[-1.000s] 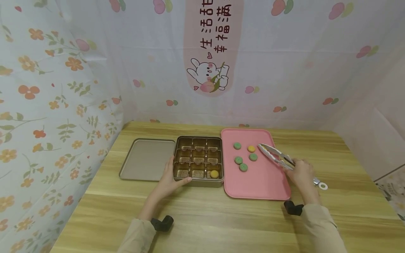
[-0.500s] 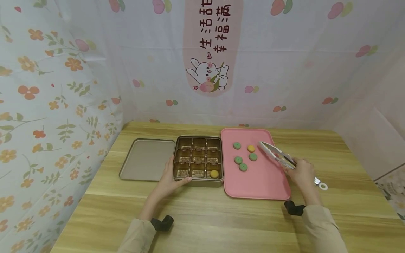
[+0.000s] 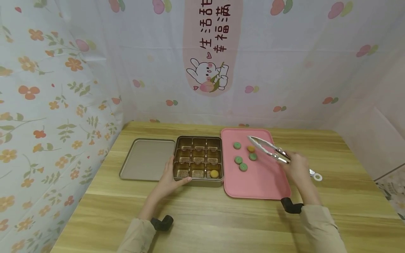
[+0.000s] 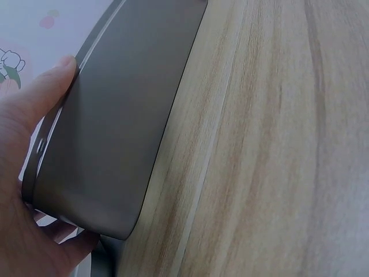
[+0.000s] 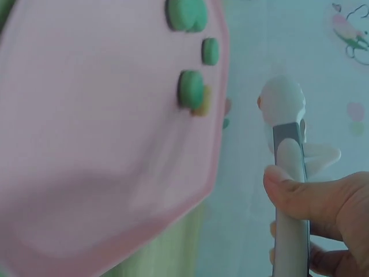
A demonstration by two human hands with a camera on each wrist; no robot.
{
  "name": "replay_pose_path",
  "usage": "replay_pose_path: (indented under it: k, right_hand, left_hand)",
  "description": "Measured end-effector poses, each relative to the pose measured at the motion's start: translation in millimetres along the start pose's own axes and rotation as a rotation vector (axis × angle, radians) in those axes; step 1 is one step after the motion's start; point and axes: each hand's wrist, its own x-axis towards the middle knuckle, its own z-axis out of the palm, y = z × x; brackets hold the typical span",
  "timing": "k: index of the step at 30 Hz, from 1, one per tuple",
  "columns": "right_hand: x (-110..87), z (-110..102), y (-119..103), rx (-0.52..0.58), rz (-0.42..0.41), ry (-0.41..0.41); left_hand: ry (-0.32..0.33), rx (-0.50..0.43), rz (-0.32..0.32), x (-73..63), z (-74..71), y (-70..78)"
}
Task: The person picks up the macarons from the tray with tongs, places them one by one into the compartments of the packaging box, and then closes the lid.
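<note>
My left hand (image 3: pixel 166 182) holds the front left corner of a bronze-coloured tin box (image 3: pixel 198 183), thumb on its front rim in the left wrist view and fingers at its left side. The box has several compartments; a yellow macaron (image 3: pixel 214 174) sits in the front right one. My right hand (image 3: pixel 298 170) grips silver tongs (image 3: pixel 281 158) with white tips, their arms apart, above the pink tray (image 3: pixel 259 186). Below the tongs lies another yellow macaron (image 3: pixel 251 149), close to a green macaron (image 3: pixel 252 156). Several green macarons lie on the tray, clear of the tongs.
A flat metal lid (image 3: pixel 148 160) lies left of the box. The tray stands against the box's right side on the wooden table (image 3: pixel 202 218). Printed cloth (image 3: pixel 142 98) hangs behind and at the left.
My right hand has moved left and slightly up with the tongs, bringing their tips from the tray's right edge to above the yellow macaron. My left hand and the box have stayed put.
</note>
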Motion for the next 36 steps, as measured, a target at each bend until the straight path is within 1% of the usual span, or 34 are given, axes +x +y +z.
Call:
replay_pose_path:
  k: [3, 9, 11, 14, 16, 18, 20, 26, 28, 32, 36]
  right_hand:
    - [2.4, -2.1, -6.7, 0.005, -0.021, -0.038]
    - [6.0, -3.7, -19.5, 0.054, 0.004, -0.162]
    - [7.0, -2.5, -23.9, 0.081, -0.002, -0.191]
    - [7.3, 0.8, -31.4, 0.112, -0.048, -0.197]
    - [6.3, 3.1, -37.1, 0.122, -0.093, -0.184]
    - [4.4, 4.9, -43.6, 0.121, -0.127, -0.174]
    - [1.7, 6.0, -50.3, 0.119, -0.143, -0.176]
    - [-4.5, 10.1, -72.9, 0.146, -0.193, -0.243]
    - [-6.2, 12.2, -80.8, 0.136, -0.219, -0.248]
    - [-9.6, 16.8, -95.1, 0.098, -0.277, -0.229]
    - [-13.6, 21.7, -104.1, 0.087, -0.326, -0.214]
  left_hand:
    - [0.002, 0.0, 0.003, 0.1, 0.1, 0.2]
    - [0.001, 0.003, -0.001, 0.8, 0.1, -0.1]
    - [0.0, 0.003, -0.003, 1.1, 0.2, -0.4]
    - [0.002, 0.004, -0.003, 1.0, 0.2, -0.4]
    - [0.004, 0.002, 0.0, 1.1, 0.5, -0.7]
    - [0.004, -0.002, 0.005, 1.0, 0.8, -0.9]
    - [0.003, -0.006, 0.007, 0.7, 1.0, -1.0]
    - [0.001, -0.005, -0.004, -0.1, 1.2, -2.6]
    - [0.005, -0.002, -0.004, 0.0, 1.1, -2.6]
    - [0.008, 0.0, 0.005, 0.1, 0.9, -1.7]
    - [0.003, -0.011, 0.009, -0.2, 0.7, -0.5]
